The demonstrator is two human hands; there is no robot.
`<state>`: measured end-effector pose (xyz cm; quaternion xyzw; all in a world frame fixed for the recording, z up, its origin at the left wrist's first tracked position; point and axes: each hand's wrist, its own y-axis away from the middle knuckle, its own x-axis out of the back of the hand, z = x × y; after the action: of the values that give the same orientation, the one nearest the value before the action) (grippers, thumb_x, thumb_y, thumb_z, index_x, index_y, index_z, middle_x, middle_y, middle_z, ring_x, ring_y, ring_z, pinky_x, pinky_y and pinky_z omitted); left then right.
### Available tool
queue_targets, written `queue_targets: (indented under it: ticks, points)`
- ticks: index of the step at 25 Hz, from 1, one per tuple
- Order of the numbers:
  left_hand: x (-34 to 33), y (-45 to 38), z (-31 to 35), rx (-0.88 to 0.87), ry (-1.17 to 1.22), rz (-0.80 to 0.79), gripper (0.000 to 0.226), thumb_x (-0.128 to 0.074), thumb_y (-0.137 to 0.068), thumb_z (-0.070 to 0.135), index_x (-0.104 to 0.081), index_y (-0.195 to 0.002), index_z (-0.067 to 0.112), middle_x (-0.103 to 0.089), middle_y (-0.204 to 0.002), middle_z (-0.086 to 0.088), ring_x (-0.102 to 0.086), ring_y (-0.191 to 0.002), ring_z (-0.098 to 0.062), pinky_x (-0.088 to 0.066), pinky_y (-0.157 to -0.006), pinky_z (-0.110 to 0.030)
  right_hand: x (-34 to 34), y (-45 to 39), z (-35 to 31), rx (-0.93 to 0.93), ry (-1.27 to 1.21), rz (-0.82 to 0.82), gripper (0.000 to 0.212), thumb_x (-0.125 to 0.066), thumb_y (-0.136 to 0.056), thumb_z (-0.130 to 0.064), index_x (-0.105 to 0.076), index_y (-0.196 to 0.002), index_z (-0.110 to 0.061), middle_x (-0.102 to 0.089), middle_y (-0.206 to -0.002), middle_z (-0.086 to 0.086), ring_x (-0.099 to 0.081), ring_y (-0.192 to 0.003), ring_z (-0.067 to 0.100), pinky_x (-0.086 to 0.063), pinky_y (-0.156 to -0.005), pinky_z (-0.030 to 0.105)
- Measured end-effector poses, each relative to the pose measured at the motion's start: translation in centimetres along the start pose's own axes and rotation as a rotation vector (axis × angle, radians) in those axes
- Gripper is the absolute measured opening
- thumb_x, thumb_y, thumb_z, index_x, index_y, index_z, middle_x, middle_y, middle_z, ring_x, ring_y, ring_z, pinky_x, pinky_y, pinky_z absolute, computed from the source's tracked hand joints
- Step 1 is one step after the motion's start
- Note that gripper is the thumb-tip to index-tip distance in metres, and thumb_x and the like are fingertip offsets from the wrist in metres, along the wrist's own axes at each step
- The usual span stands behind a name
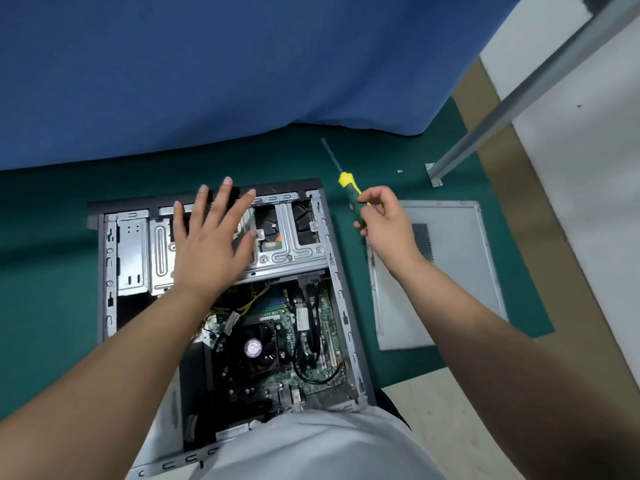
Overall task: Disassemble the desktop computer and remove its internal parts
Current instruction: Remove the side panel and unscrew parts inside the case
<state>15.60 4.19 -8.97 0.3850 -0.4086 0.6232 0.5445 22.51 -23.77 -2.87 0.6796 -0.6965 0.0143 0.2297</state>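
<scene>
Lying open on green mat, case [214,306]: side panel [446,271] off, beside it; drive cage, fan, board still inside. Left hand [211,244] flat, fingers spread, on cage; right hand [384,223] grips screwdriver [346,181].

— Where is everything from where you stand?

— The computer case [221,306] lies open on the mat [52,306] right in front of me. Its drive cage [284,244] sits at the far end, the motherboard [298,341] nearer me, with the CPU fan [258,348] on it.

— And your hands?

— My left hand [211,244] is spread over the drive cage. My right hand [388,220] is off the case's right side, gripping the screwdriver [348,185], shaft pointing away from me.

— Anything else?

— The side panel [450,271] lies flat on the mat, right of the case.
</scene>
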Motion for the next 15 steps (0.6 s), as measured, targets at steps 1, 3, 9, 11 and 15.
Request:
queue_targets:
  ticks: [1, 3, 9, 11, 15]
  points:
    - [0.2, 0.2, 0.2, -0.034, 0.065, 0.02, 0.063, -0.043, -0.102, 0.047, -0.018, -0.16, 0.047, -0.007, -0.172, 0.013, -0.005, -0.159, -0.024, -0.009, -0.125, -0.056, 0.5, 1.4, -1.0, 0.034, -0.03, -0.037, 0.028, -0.047, -0.086, -0.017, -0.06, -0.082, -0.042, -0.073, -0.099, -0.001, -0.064, -0.068, 0.009, -0.048, -0.066, 0.028]
    - [0.9, 0.9, 1.1, -0.08, 0.162, 0.056, 0.07, -0.053, -0.102, 0.032, -0.018, -0.162, 0.042, -0.004, -0.173, 0.013, -0.009, -0.159, -0.024, -0.021, -0.12, -0.055, 1.2, 3.8, -2.5, 0.086, -0.058, -0.167, 0.031, -0.042, -0.085, -0.013, -0.06, -0.084, -0.038, -0.076, -0.098, 0.007, -0.06, -0.066, 0.008, -0.045, -0.059, 0.018]
    - [2.8, 3.4, 2.4, -0.193, 0.097, 0.189, 0.03, -0.062, -0.101, 0.01, -0.068, -0.13, 0.01, -0.071, -0.127, -0.008, -0.057, -0.123, -0.039, -0.049, -0.095, -0.052, 1.3, 6.9, -4.7, 0.112, 0.085, -0.406, 0.024, -0.041, -0.087, -0.009, -0.06, -0.098, -0.02, -0.077, -0.088, 0.007, -0.057, -0.06, 0.01, -0.046, -0.059, 0.02]
    - [3.3, 4.4, 2.0, -0.217, 0.105, 0.149, 0.023, -0.063, -0.099, 0.006, -0.071, -0.12, 0.007, -0.076, -0.105, -0.008, -0.065, -0.105, -0.037, -0.051, -0.085, -0.049, 0.6, 6.7, -5.1, 0.081, 0.021, -0.351, 0.023, -0.041, -0.092, -0.009, -0.057, -0.106, -0.017, -0.076, -0.083, 0.015, -0.056, -0.058, 0.018, -0.045, -0.054, 0.024]
    - [3.6, 6.1, 3.0, -0.171, 0.116, 0.101, 0.021, -0.058, -0.104, 0.014, -0.071, -0.118, 0.008, -0.075, -0.093, -0.007, -0.066, -0.091, -0.035, -0.05, -0.078, -0.048, -2.4, 7.0, -5.5, 0.013, -0.215, -0.104, 0.012, -0.056, -0.101, -0.028, -0.053, -0.107, -0.019, -0.075, -0.083, 0.017, -0.07, -0.06, 0.024, -0.057, -0.055, 0.032]
